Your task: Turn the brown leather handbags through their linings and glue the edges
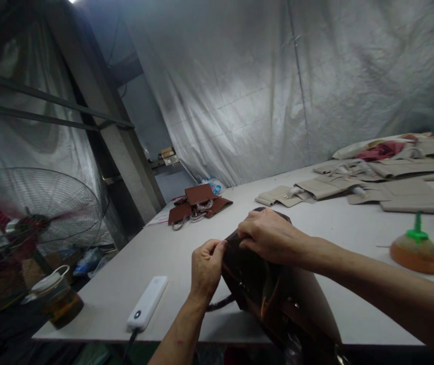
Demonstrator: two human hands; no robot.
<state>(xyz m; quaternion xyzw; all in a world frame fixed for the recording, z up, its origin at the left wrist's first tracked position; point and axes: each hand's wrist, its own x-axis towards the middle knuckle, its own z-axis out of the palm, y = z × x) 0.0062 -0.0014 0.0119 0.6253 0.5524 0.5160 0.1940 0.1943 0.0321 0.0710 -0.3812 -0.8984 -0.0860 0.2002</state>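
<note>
A dark brown handbag (312,299) stands tilted at the table's front edge, its open side toward me. My left hand (207,263) pinches the bag's upper left edge between thumb and fingers. Curled over the top edge, my right hand (266,235) grips the bag a little farther right; its fingertips are partly hidden. A dark strap (220,303) sticks out from the bag's left side. Small metal fittings glint on the bag, and its lower part runs out of view at the bottom.
On the white table (156,256) lie a white power bank (148,303) with a cable, a lidded jug (59,299) and a glue bottle (417,248) with green nozzle. Brown bag pieces (200,194) lie at the back, beige ones (420,195) at right. A fan (34,223) stands left.
</note>
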